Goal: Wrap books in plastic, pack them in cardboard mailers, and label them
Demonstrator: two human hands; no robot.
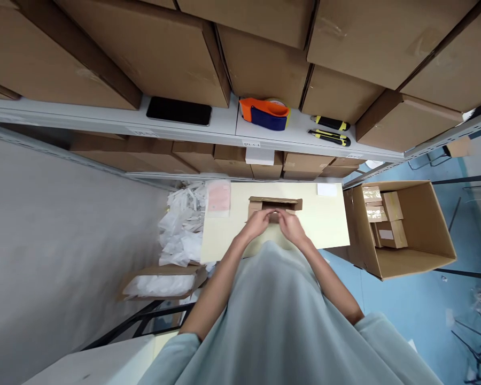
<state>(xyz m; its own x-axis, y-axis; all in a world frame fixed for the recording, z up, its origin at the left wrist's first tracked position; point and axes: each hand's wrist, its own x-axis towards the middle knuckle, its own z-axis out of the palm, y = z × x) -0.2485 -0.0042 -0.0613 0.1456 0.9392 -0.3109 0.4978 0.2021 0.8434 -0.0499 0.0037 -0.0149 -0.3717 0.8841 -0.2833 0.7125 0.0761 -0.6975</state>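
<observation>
My left hand [256, 223] and right hand [289, 223] both have a narrow grip on the small cardboard box [275, 205] on the counter [328, 222]. Its top flaps stand open, so I judge closing is left, while finished small boxes [385, 219] already sit in the big carton [420, 256].

Two bare hands, the left hand [256, 223] and the right hand [291, 225], are seen together at one small open brown cardboard box [275, 204]. One pale yellow tabletop [328, 222] is counted beneath it. One large open brown carton [419, 235] is seen on the floor, with about four small brown boxes [385, 216] inside. On the grey shelf, one orange and blue tape dispenser [264, 113], two yellow and black utility knives [331, 131] and one flat black phone [179, 111] are counted.
</observation>
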